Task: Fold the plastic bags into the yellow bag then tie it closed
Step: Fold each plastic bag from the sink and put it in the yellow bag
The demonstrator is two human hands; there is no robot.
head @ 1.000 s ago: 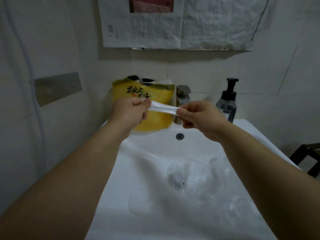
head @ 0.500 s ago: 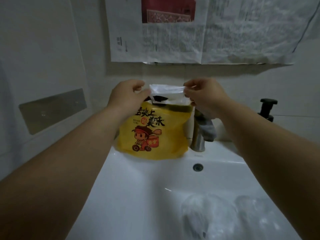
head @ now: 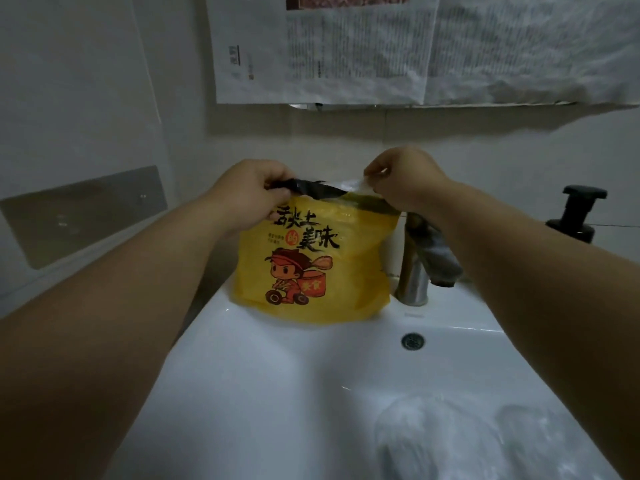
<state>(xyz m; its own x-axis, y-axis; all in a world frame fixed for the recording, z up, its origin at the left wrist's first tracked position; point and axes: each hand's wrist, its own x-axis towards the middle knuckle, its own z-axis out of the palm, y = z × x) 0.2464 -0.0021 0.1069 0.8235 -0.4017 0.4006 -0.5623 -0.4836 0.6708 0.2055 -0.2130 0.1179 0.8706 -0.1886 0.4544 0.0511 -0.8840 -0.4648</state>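
A white sink (head: 277, 375) fills the lower half of the view. Sheets of newspaper (head: 346, 46) hang on the wall above it, their columns of print too small to read.

The yellow bag (head: 311, 271) stands upright on the sink's back ledge, left of the tap (head: 419, 265). Its front carries large black brush characters, 舌尖上的美味, with the first partly covered by a hand and 的 set in a small orange disc. Two short lines of tiny print sit to the left of that disc and cannot be read. Below is a cartoon rider in a red cap on a small wheeled vehicle, with a red box behind him. The box bears two yellow characters, too small to be sure of.

Both forearms reach forward from the lower corners and meet at the bag's mouth. The left hand (head: 252, 192) is knuckles up, its fingers curled tight over the yellow bag's top left corner and a bunch of black plastic (head: 311, 187) that shows in the mouth. The right hand (head: 405, 181) is bent down at the wrist, thumb and fingertips pinching a folded clear bag (head: 353, 184) just over the right side of the opening. The clear bag's lower edge touches the black plastic.

Crumpled loose bags (head: 433, 434), clear and blurred, lie in the basin at lower right. A dull metal plate (head: 83, 216) is fixed to the left wall. A black pump bottle (head: 576, 216) stands at the far right, its label out of view.
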